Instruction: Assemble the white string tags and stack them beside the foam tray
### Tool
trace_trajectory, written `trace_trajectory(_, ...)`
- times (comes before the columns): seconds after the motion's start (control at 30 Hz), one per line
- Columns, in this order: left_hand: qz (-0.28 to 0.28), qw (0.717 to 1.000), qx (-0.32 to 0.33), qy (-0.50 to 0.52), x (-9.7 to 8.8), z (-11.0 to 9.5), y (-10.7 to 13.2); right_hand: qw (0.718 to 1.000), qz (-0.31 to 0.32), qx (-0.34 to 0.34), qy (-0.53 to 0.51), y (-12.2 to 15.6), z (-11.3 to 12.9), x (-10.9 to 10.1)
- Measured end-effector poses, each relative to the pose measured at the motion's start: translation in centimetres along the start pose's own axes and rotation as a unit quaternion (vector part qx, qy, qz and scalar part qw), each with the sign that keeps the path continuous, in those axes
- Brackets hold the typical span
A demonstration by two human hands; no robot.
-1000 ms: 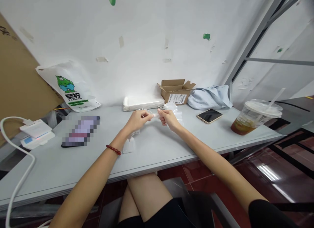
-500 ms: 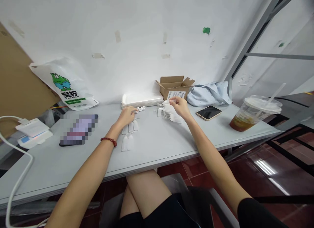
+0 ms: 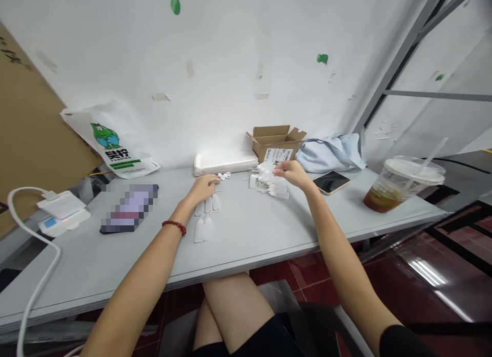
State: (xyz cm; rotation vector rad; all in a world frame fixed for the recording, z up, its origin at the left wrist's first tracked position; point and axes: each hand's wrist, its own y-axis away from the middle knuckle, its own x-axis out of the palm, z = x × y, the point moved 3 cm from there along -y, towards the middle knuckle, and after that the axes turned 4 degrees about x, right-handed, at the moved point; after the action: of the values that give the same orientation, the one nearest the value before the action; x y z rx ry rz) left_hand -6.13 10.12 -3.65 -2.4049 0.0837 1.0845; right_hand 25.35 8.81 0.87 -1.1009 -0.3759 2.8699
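Left of centre on the desk (image 3: 246, 234), keeping white tags (image 3: 208, 227) in two short rows near the left hand (image 3: 203, 188), running their long axes from near to far, pointing broad ends at the near edge and strings at the wall (image 3: 223, 65). Farther right, keeping more tags heaped in a pile (image 3: 271, 183) before the box (image 3: 278, 155), mixing directions: turning one at the pile's left near to far, laying several at its lower right roughly side to side.

Compared with a second ago, no longer bringing both hands together over mid-desk; now spreading them well apart, reaching left to the rows and right to the pile. Compared with half a second ago, holding nearly the same places.

At left, slanting the forearm up from the lower left, wearing a red bracelet (image 3: 175, 224), keeping the palm down and the fingers bent close together, just beside small white curls (image 3: 224, 176); unable to tell whether pinching anything. At right, slanting the other forearm in from the lower right, poising the right hand (image 3: 291, 172) at the pile's right side, bringing thumb and forefinger close together by a tag; unable to tell whether clamping it.
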Motion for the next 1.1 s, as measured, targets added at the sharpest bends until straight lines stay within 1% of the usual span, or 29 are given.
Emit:
trace_trajectory(0.13,0.007,1.000,-0.015,0.021,0.1,-0.5,0.2,0.999,0.037,0.015,0.011,0.1,-0.4,0.0)
trace_trajectory(0.27,0.004,0.999,-0.018,0.033,0.2,-0.3,0.3,0.997,0.069,0.017,0.018,0.6,0.0,-0.1)
trace_trajectory(0.43,0.018,1.000,-0.012,0.015,0.5,0.0,0.1,0.995,0.081,0.033,0.057,0.9,0.4,-0.3)
trace_trajectory(0.6,0.008,0.999,-0.034,0.014,0.1,0.1,0.2,0.993,0.081,0.006,0.086,0.7,0.0,-0.2)
trace_trajectory(0.67,-0.007,0.998,-0.059,0.012,-0.4,0.1,0.3,0.991,0.085,-0.006,0.099,0.7,0.0,-0.1)
trace_trajectory(0.73,-0.034,0.996,-0.086,0.004,-0.9,0.0,0.5,0.989,0.094,-0.013,0.114,0.8,0.1,0.1)
trace_trajectory(0.87,-0.086,0.990,-0.109,0.010,-1.5,0.1,0.6,0.988,0.097,-0.021,0.120,0.9,0.4,0.2)
trace_trajectory(0.97,-0.117,0.984,-0.126,0.045,-1.7,0.2,0.7,0.989,0.091,-0.022,0.113,0.9,0.4,0.1)
trace_trajectory(1.1,-0.152,0.969,-0.140,0.137,-1.9,0.3,0.8,0.988,0.097,-0.024,0.114,0.9,0.4,0.1)
